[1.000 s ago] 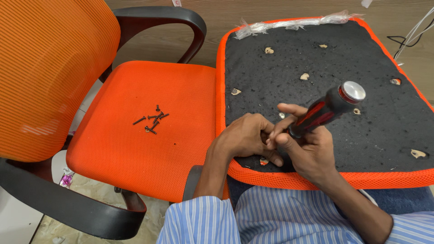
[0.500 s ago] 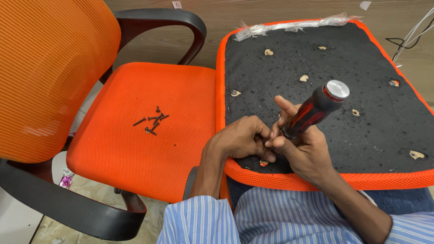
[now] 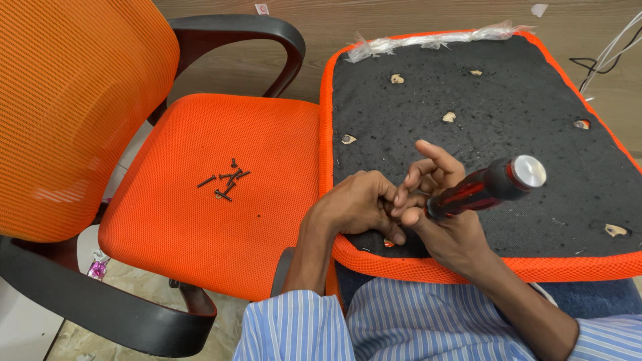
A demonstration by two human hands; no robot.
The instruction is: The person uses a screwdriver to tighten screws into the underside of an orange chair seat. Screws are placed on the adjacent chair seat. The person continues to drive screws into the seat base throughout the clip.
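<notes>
An upturned seat pad (image 3: 508, 107), black underneath with an orange mesh rim, lies across my lap. My right hand (image 3: 445, 220) holds a red-and-black screwdriver (image 3: 491, 184) with a silver end cap, its handle pointing up and right. My left hand (image 3: 358, 207) rests curled on the pad's near-left edge, its fingertips touching those of the right hand where the tool's tip is hidden. Several black screws (image 3: 226, 180) lie loose on the orange seat of the chair to my left.
An orange mesh office chair (image 3: 73, 107) with black armrests (image 3: 234, 30) stands at the left. The pad's underside shows several pale torn holes (image 3: 449, 117). Clear plastic wrap (image 3: 428, 41) bunches at its far edge. Thin cables (image 3: 608, 57) run along the wooden floor at the upper right.
The screwdriver handle has tilted lower and further right. My right hand's fingers have spread open around the shaft. The left hand stays put.
</notes>
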